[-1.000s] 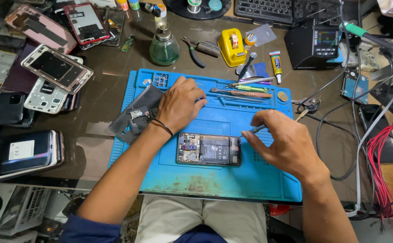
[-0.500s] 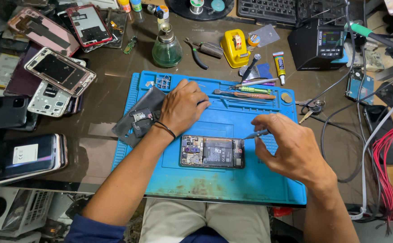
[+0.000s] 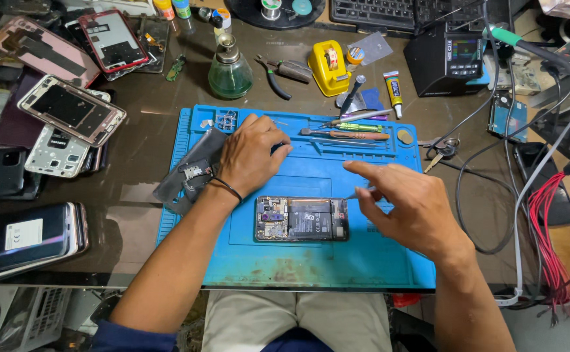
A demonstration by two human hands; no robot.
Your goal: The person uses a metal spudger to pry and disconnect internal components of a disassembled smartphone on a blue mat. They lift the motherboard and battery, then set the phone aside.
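Right hand (image 3: 412, 212) grip pinches tweezers (image 3: 361, 192) — opened phone (image 3: 302, 219) just left, apart.

Head camera, looking steeply down at close range onto blue work mat (image 3: 389, 261), desk clutter extending toward twelve o'clock.

Both forearms are bare from the elbow down, and neither of the hands wears a glove. A thin black elastic band (image 3: 227, 189) circles the wrist of the left hand (image 3: 251, 155). The right hand (image 3: 407, 207) carries no ring or watch that shows. A dark blue sleeve edge (image 3: 132, 337) appears at the left upper arm. Light khaki trousers (image 3: 298, 322) cover the lap, with a strip of dark blue cloth between them.
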